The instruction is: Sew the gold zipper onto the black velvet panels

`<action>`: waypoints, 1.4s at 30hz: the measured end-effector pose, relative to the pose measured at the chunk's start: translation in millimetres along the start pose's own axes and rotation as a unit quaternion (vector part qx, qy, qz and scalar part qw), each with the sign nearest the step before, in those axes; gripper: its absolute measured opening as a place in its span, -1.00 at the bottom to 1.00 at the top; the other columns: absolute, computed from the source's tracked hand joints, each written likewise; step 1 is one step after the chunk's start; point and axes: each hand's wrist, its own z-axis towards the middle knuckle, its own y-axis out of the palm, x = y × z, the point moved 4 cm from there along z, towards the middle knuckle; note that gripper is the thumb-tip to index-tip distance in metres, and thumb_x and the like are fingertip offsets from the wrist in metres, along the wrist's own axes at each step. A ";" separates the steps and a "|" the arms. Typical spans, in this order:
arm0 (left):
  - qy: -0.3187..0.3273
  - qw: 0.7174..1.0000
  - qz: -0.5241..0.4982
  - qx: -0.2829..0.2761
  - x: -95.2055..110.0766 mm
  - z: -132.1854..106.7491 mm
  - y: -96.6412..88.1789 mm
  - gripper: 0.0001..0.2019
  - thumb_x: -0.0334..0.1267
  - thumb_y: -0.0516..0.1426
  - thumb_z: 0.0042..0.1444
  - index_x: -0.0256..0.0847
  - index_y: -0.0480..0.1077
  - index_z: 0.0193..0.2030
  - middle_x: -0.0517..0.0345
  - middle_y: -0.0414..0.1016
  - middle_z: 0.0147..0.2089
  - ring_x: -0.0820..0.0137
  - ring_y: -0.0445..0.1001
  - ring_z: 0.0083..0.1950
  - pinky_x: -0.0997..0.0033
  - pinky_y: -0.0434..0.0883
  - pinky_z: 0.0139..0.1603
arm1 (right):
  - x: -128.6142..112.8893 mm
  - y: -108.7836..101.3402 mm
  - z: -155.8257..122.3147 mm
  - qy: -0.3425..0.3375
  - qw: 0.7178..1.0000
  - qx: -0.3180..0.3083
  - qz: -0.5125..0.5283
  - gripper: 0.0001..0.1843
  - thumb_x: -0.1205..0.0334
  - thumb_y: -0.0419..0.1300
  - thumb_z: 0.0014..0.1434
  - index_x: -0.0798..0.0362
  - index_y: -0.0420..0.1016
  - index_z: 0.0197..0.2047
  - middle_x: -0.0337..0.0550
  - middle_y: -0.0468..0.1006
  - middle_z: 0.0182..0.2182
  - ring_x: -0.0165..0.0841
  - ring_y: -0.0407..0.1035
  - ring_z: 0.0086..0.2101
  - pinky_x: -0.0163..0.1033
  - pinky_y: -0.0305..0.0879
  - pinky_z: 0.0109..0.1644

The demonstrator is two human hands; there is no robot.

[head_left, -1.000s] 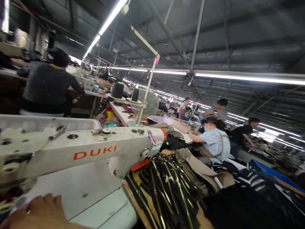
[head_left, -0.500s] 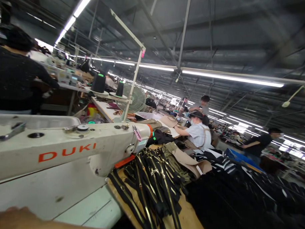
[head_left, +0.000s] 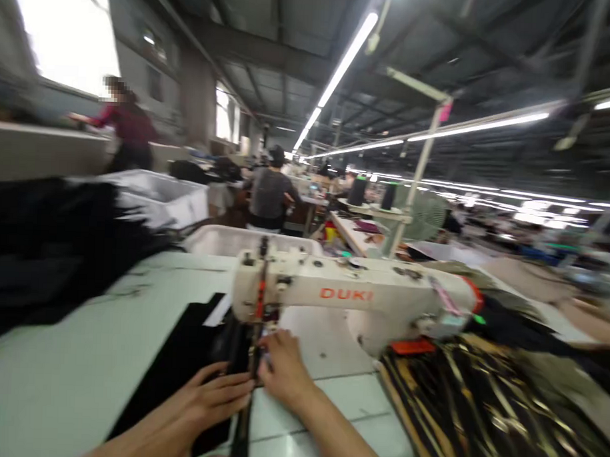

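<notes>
A white DUKI sewing machine stands on the pale table. A strip of black fabric with a dark zipper edge runs under its needle. My left hand lies flat on the fabric, fingers stretched toward the needle. My right hand sits just right of the needle with fingers curled, pressing the fabric's edge near the presser foot. The picture is blurred by motion.
A heap of black zippers with gold teeth lies to the right of the machine. Dark cloth is piled at the left. A white bin stands behind the machine. Other people work at the back; thread cones and a fan stand on the table beyond.
The view has swung left from the far rows to the needle end of the machine. Both my hands now show on the black fabric; before only one showed at the bottom edge.
</notes>
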 end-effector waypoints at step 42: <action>-0.178 0.962 -0.069 0.192 -35.6 -11.7 17.8 -0.41 -0.03 -0.12 0.44 -0.28 0.26 -0.59 0.16 0.35 -0.54 0.49 0.37 -0.49 0.59 0.30 -0.44 | -4.6 6.7 8.8 0.109 0.993 -0.037 -0.008 -0.76 0.43 0.04 0.23 0.14 0.51 -0.12 0.05 0.48 -0.05 -0.08 0.31 0.03 -0.06 0.21 0.10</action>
